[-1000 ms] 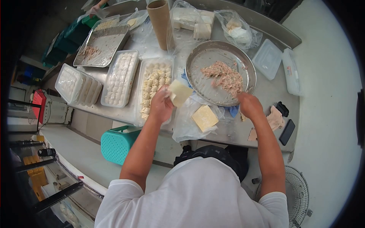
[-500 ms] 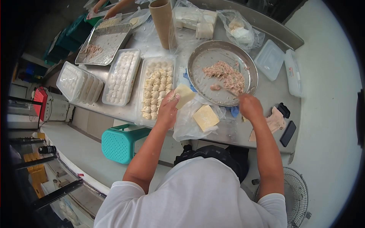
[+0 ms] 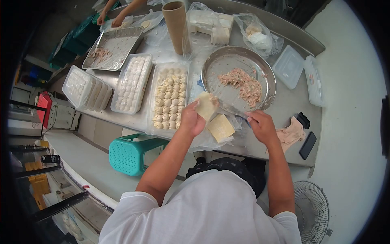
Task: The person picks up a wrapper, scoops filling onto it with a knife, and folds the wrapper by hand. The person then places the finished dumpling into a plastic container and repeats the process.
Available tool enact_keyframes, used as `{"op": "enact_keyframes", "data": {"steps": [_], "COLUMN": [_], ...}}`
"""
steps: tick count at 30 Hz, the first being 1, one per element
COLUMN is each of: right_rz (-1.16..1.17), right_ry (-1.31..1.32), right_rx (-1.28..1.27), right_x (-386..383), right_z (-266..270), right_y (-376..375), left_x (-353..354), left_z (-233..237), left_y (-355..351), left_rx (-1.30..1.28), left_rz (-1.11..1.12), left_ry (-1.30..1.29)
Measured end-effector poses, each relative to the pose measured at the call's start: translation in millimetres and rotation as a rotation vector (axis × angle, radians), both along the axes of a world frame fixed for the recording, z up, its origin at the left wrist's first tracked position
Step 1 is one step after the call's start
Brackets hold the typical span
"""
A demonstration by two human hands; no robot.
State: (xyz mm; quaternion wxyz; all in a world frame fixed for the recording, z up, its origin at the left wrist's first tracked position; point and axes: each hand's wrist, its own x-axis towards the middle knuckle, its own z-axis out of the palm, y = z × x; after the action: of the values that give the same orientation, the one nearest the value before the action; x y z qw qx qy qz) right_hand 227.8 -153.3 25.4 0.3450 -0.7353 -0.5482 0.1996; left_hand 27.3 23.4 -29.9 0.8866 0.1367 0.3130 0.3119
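"Where is the wrapper?"

"At the fingertips of the left hand [image 3: 193,120]; the wrapper [image 3: 207,105] juts out beyond them, toward the right. Those fingers grip it by its near side."

"And the right hand [image 3: 262,126]?"

"Its fingers are wrapped around the handle of a flat utensil [image 3: 233,110], which reaches leftward from them to the wrapper's edge. Whether it is a knife or a spatula is too small to tell."

"How should the person handle this step?"

"Lightly, one would judge: let the left fingers support the thin sheet from beneath, and bring the blade over its middle at a low slant so the edges stay clean. A small dab of filling [image 3: 241,83], from the mound beyond the right fingers, should be easier to manage."

"Anything in the way?"

"The wrapper stack [image 3: 221,128] lies just between the two hands, so the right wrist should ride above it."
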Motion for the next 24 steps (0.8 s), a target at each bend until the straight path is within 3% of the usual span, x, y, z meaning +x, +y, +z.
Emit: {"op": "enact_keyframes", "data": {"steps": [2,5,9,12,16,21,24], "right_rz": [-0.023,-0.071,-0.12,-0.148,-0.147,-0.32,-0.332], "right_ry": [-0.054,-0.149,-0.269,-0.187,-0.182,-0.412,-0.437], "right_rx": [0.092,0.144,0.06,0.083,0.143,0.2,0.187], "right_x": [-18,-33,-36,-43,-49,-42,13], "right_z": [-11,-10,17,19,-2,-11,-28], "right_y": [-2,-9,-23,-29,-20,-8,1], "left_x": [9,13,10,10,13,12,7], "left_z": [1,-6,1,12,27,26,21], "left_y": [-3,3,1,-4,-9,-4,0], "left_rx": [-0.07,-0.123,0.021,0.083,0.105,0.122,0.145], "left_rz": [-0.085,-0.02,-0.061,0.051,-0.017,-0.007,0.021], "left_ry": [-0.285,-0.303,-0.183,-0.113,-0.138,-0.113,-0.059]}}
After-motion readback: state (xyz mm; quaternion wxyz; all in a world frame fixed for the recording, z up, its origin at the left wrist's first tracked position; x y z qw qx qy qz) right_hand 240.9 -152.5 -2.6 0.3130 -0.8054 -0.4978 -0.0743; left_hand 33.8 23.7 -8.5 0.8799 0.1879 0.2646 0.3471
